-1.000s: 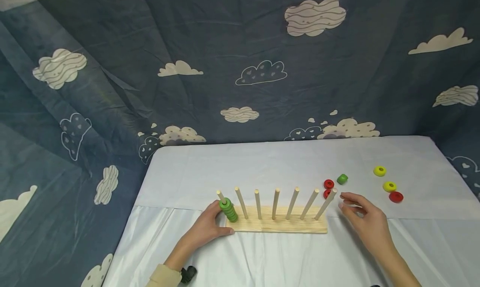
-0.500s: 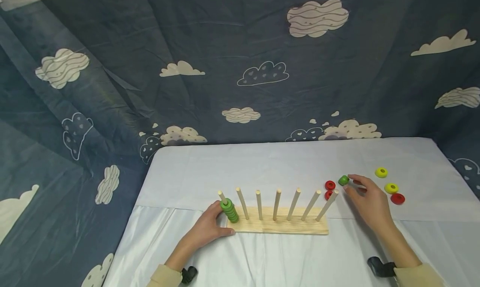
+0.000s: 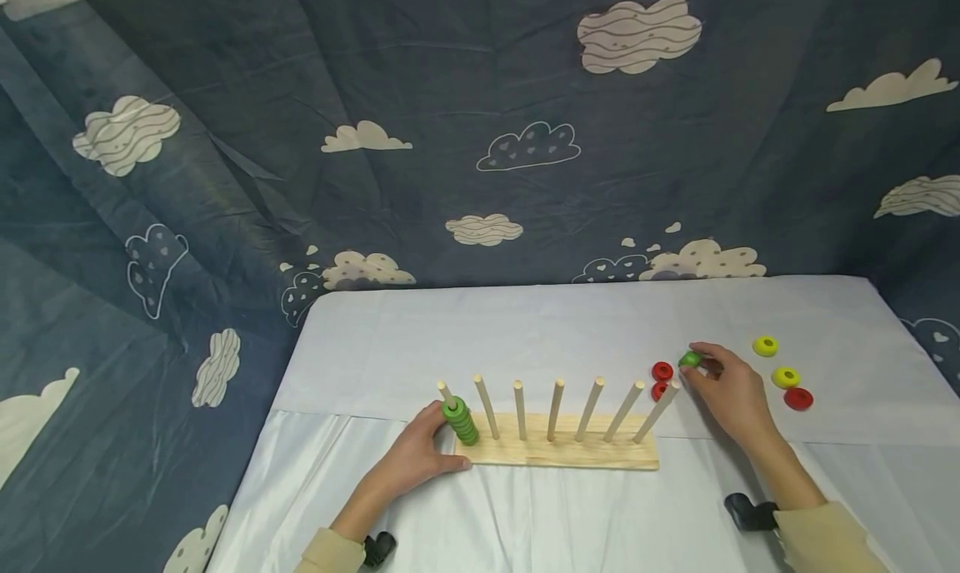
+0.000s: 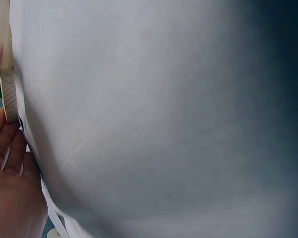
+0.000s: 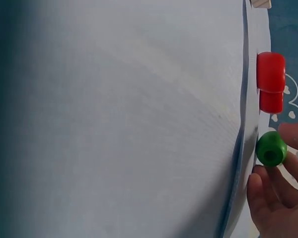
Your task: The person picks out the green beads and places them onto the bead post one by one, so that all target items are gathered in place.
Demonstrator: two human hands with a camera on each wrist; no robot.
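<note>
My left hand [image 3: 415, 452] grips the left end of a wooden peg board [image 3: 555, 455], thumb at its front edge and fingers at the back. A row of upright wooden pegs stands on the board. The leftmost peg carries a stack of green rings [image 3: 462, 423]; the other pegs are bare. Beyond the board's right end, my right hand [image 3: 733, 396] pinches a green bead [image 3: 689, 359] between thumb and fingers. The right wrist view shows that green bead [image 5: 269, 144] low over the white cloth, the hole in its end facing the camera.
Two red rings [image 3: 662, 371] lie just left of the right hand, partly behind the rightmost peg. Farther right are two yellow rings [image 3: 786, 378] and a red ring [image 3: 798, 399]. A dark cloud-patterned cloth [image 3: 420, 206] hangs behind the white-covered table [image 3: 420, 331].
My right hand has moved up and away from the board's right end to the green bead and now pinches it. My left hand has stayed on the board.
</note>
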